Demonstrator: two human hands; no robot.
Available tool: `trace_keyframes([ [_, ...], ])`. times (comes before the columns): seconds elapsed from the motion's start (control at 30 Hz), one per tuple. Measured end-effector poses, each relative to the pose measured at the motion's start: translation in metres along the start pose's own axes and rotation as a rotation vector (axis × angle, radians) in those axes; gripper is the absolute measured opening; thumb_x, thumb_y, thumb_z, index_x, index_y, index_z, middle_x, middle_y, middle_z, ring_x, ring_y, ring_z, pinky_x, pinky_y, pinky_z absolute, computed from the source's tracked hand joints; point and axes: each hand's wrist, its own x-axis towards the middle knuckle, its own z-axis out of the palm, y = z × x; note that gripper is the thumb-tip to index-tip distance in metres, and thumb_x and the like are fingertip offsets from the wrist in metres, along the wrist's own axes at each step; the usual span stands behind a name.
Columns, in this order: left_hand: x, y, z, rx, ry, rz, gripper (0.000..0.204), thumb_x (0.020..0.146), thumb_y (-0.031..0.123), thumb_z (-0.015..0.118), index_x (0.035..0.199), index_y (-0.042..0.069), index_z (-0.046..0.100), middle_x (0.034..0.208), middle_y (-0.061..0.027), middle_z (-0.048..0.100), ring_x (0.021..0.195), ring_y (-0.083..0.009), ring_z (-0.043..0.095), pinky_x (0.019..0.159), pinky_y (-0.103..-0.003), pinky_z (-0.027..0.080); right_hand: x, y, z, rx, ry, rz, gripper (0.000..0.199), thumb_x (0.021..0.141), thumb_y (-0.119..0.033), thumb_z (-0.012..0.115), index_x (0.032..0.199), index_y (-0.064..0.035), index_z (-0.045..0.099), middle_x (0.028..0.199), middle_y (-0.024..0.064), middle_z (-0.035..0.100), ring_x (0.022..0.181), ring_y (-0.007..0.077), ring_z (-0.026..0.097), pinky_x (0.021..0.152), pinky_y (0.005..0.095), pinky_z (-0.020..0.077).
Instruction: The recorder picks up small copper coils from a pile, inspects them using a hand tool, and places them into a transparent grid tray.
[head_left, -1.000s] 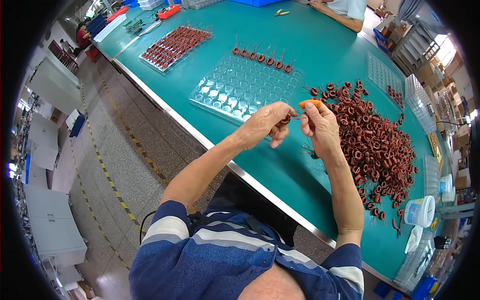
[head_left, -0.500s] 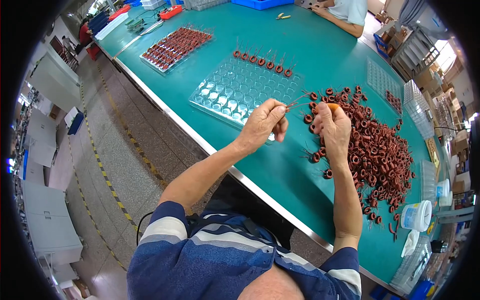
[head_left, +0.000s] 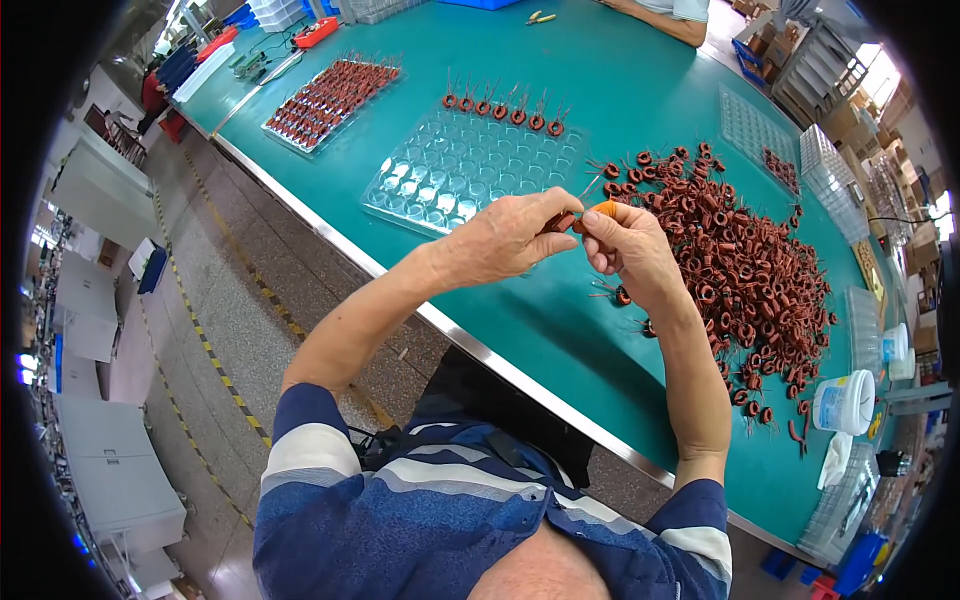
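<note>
My left hand [head_left: 515, 238] and my right hand [head_left: 628, 250] meet above the green table [head_left: 560, 320], both pinching one small copper-wound ring coil [head_left: 562, 221] with wire leads sticking up. An orange cap covers my right fingertip [head_left: 603, 209]. A big heap of the same brown coils [head_left: 745, 270] lies just right of my hands. Beyond my hands sits a clear plastic tray [head_left: 455, 165] of round pockets, with a row of coils [head_left: 505, 108] along its far edge.
A second tray filled with coils [head_left: 330, 100] lies far left near the table edge. Empty clear trays [head_left: 750, 125] stand at the right, a white tub [head_left: 843, 402] near the front right. Another person's forearm [head_left: 665, 15] rests at the far side. Grey floor with striped tape lies left.
My right hand, which had dipped into the coil heap half a second ago, has come back to my left hand, and both now grip a coil together.
</note>
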Motion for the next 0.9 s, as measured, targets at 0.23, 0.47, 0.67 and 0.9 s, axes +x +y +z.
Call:
trace_keyframes([
  [0.23,0.004,0.007,-0.011,0.305,-0.212,0.164,0.025,0.083,0.014,0.066,0.101,0.007,0.051,0.083,-0.0105,0.055,0.077,-0.0280,0.060,0.066,-0.039,0.048,0.005,0.005,-0.011,0.095,-0.083,0.150,0.017,0.087,-0.020,0.067,0.081,-0.0056,0.062,0.064,0.0007,0.060,0.051,0.0064,0.052,0.046,0.0195,0.0379],
  [0.47,-0.002,-0.002,-0.001,0.752,-0.166,0.331,0.023,0.083,0.018,0.065,0.093,0.006,0.048,0.080,-0.0101,0.051,0.072,-0.0283,0.057,0.067,-0.039,0.047,0.008,0.007,-0.002,-0.095,0.014,0.101,0.017,0.086,-0.018,0.064,0.076,-0.0045,0.060,0.060,-0.0002,0.056,0.049,0.0071,0.048,0.044,0.0219,0.0333],
  [0.67,-0.011,-0.006,0.030,0.068,0.134,-0.082,0.028,0.087,0.020,0.066,0.098,0.002,0.048,0.082,-0.0105,0.058,0.066,-0.0220,0.058,0.064,-0.031,0.049,-0.005,-0.002,0.016,-0.551,0.262,-0.165,0.020,0.083,-0.018,0.062,0.076,0.0002,0.063,0.055,0.0017,0.053,0.047,0.0071,0.044,0.043,0.0244,0.0336],
  [0.9,-0.009,-0.007,0.042,-0.891,0.291,-0.102,0.031,0.094,0.026,0.058,0.107,0.002,0.044,0.084,-0.0081,0.057,0.068,-0.0149,0.057,0.065,-0.028,0.047,-0.003,-0.010,0.008,-0.105,0.119,-0.117,0.019,0.082,-0.017,0.064,0.077,0.0004,0.063,0.056,-0.0016,0.051,0.048,0.0044,0.042,0.042,0.0216,0.0304],
])
